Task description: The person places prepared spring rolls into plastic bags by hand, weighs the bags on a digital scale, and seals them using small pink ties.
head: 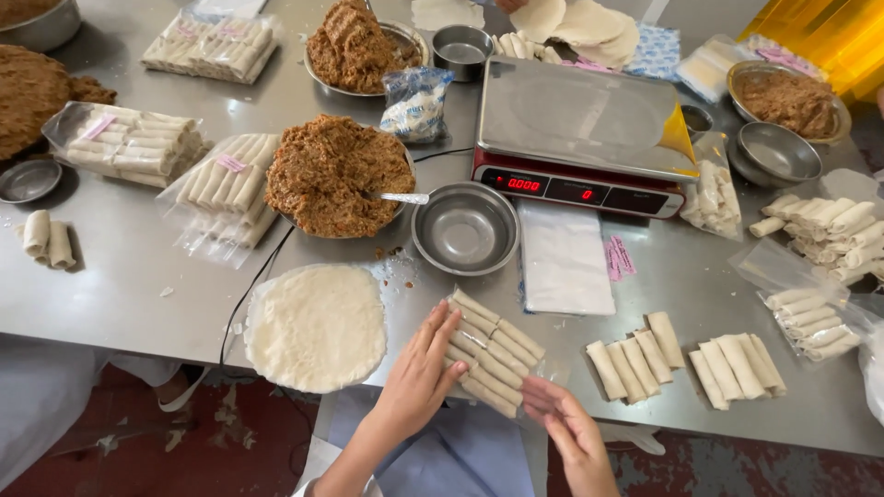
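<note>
**Inspector:** On the near edge of the steel table [120, 285], head view: report hand positions.

**Operator:** The left hand [419, 373] lies flat, fingers spread, on the left side of a clear bag of spring rolls [493, 354]. The right hand [571, 428] sits at the bag's near right corner, fingers loosely extended and pinching nothing that can be seen. Neither hand is clenched.

**Inspector:** Location of the bag?

**Operator:** It rests on the table just right of a stack of round wrappers [316, 324] and near of an empty steel bowl [465, 228]. Loose rolls [635, 361] lie in rows to its right. A bowl of brown filling [336, 175] with a spoon stands farther off, and a digital scale [580, 133] lies far right of that.

**Inspector:** Handling characteristics?

**Operator:** Judged light. The rolls look soft and easily dented; the film is probably slippery, and the rolls may shift inside it. Recommended hold: palms on the two long sides, or support from beneath. Pinching a single roll is not advised.

**Inspector:** Other persons?

**Operator:** A hand shows at the far edge; its detail cannot be told.
</note>
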